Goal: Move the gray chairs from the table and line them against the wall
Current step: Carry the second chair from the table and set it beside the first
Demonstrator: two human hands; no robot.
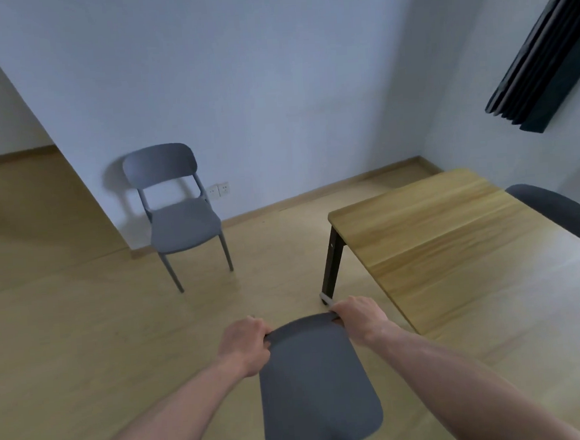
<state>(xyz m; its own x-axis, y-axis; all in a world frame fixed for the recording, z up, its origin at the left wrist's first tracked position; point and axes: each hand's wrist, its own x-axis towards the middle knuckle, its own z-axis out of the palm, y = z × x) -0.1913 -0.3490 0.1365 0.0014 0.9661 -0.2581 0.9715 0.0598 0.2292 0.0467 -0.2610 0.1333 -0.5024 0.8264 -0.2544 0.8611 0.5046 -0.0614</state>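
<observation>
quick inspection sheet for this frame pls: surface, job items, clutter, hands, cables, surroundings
Surface: wooden table, top bare.
Job's things: one gray chair against the wall; held chair in front of the person; third chair at the table's far side.
Clutter: nothing seen.
Grippers: left hand and right hand grip the held chair's edge.
Cables: nothing seen.
Surroundings: wall sockets, dark curtain, wood floor.

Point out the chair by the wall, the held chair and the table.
chair by the wall (pixel 185 223): head view, on its seat.
held chair (pixel 313 383): head view, on its backrest.
table (pixel 430 230): head view, on its bare top.
</observation>
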